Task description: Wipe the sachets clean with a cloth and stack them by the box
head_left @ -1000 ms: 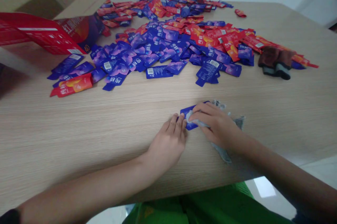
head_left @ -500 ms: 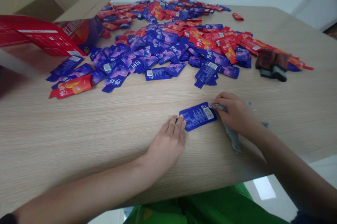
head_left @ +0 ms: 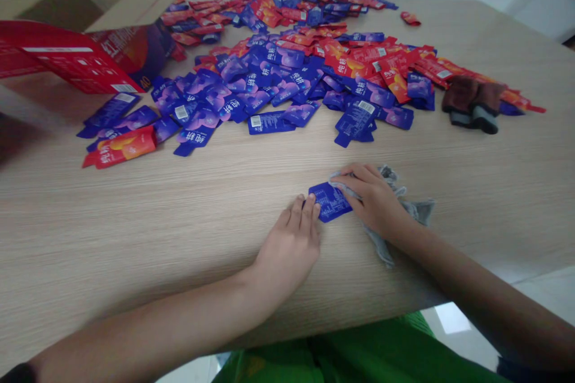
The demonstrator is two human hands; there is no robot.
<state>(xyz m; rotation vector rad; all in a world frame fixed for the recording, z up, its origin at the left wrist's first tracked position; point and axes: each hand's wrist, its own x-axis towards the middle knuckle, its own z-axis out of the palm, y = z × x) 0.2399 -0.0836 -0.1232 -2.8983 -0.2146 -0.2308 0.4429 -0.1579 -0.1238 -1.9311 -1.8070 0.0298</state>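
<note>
A blue sachet (head_left: 330, 206) printed with white text lies flat on the wooden table in front of me. My left hand (head_left: 291, 236) holds its left end down, the fingers together and their tips on the edge. Bunched in my right hand (head_left: 375, 200) is a grey cloth (head_left: 380, 245), whose loose ends trail out behind and below the palm. The hand presses the cloth onto the sachet's right part, hiding the barcode end.
A big heap of blue sachets (head_left: 269, 86) and red sachets (head_left: 359, 62) spreads across the far table. An open cardboard box (head_left: 112, 59) stands at left. Brown-and-grey gloves (head_left: 474, 104) lie at right, against the heap. The near table edge runs above my green clothing.
My right hand has slid left with the cloth, over the sachet, covering the barcode. My left hand stays on the sachet's left end. The camera view has shifted slightly.
</note>
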